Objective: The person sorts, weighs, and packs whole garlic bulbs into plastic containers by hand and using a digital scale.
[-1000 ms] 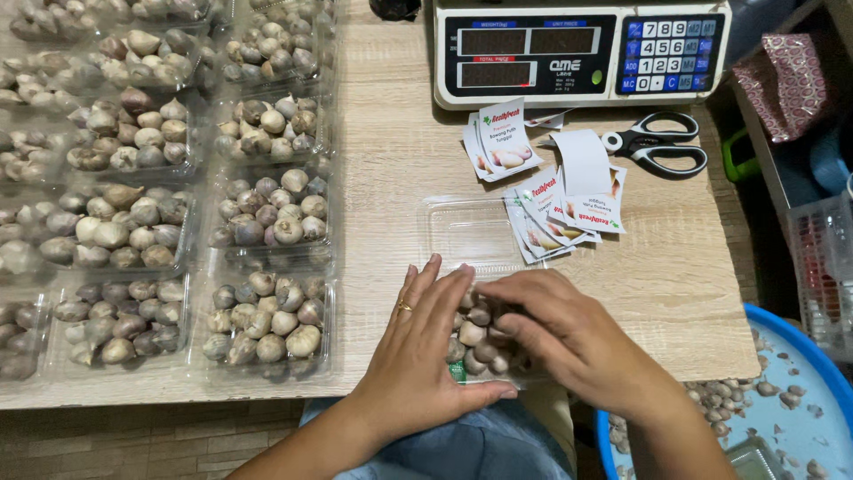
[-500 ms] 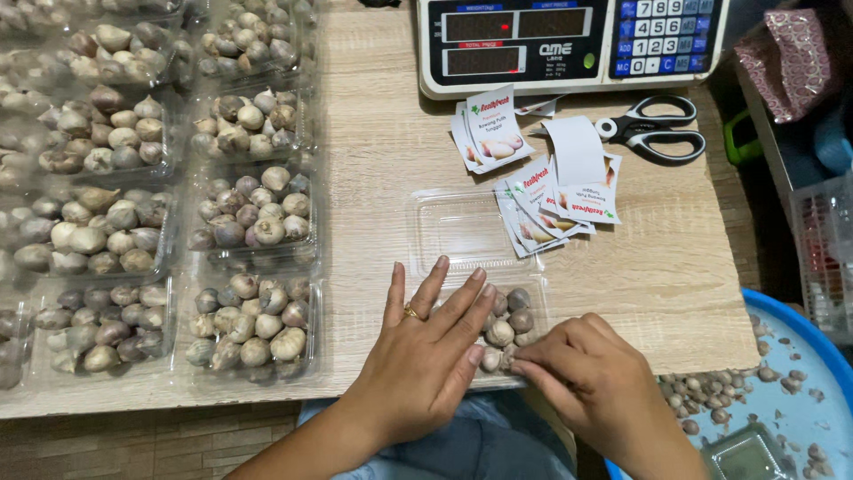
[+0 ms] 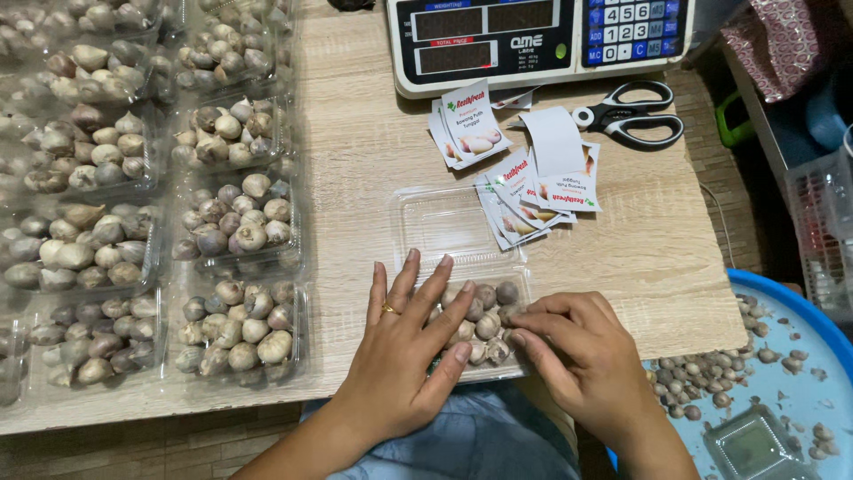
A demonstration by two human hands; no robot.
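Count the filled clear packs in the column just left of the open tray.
4 packs: nearest pack beside the left hand, second pack above it, third pack, and top pack cropped by the frame edge. More may lie beyond it.

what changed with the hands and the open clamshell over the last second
Both hands slid back toward the person: the left hand now lies flat on the near-left part of the open clamshell tray, uncovering more bulbs, and the right hand touches them with its fingertips. Nothing gripped. Lid open, filled packs, labels, scissors and scale unchanged.
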